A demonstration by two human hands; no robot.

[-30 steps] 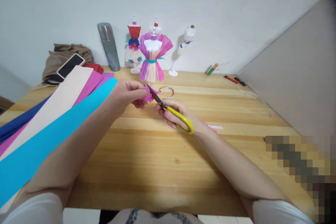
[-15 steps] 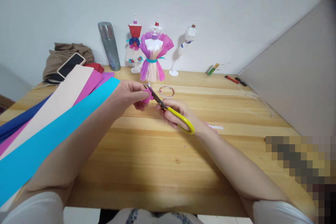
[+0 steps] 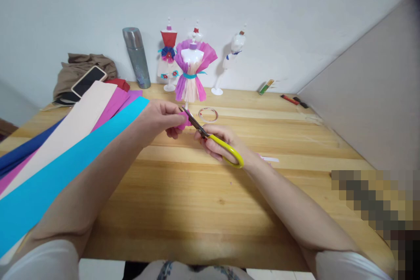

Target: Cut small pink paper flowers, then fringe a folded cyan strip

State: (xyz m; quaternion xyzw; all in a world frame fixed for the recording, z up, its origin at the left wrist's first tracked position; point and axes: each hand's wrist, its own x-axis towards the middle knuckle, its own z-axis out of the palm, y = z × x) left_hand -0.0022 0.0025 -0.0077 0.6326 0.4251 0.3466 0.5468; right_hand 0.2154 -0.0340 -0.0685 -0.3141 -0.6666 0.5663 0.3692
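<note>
My left hand (image 3: 166, 118) pinches a small piece of pink crepe paper (image 3: 184, 121) between thumb and fingers. Yellow-handled scissors (image 3: 226, 148) are gripped in my right hand (image 3: 216, 140), their dark blades pointing up and left across the pink piece. Whether the blade tips are cutting into it, I cannot tell. Just behind my hands stands a small white dress form (image 3: 192, 57) wearing a pink, purple and cream paper dress with a turquoise belt. A ring of clear tape (image 3: 208, 115) lies right of the scissor blades.
Long strips of turquoise paper (image 3: 75, 166), cream paper (image 3: 98, 96) and other colours lie along the left. A phone (image 3: 89, 82), brown cloth (image 3: 70, 70) and flask (image 3: 137, 59) stand behind. More dress forms (image 3: 169, 39) line the wall. A glue stick (image 3: 266, 87) and red marker (image 3: 290, 99) lie back right.
Both hands stay nearly in place. The pink piece and the scissors have shifted only very slightly.
</note>
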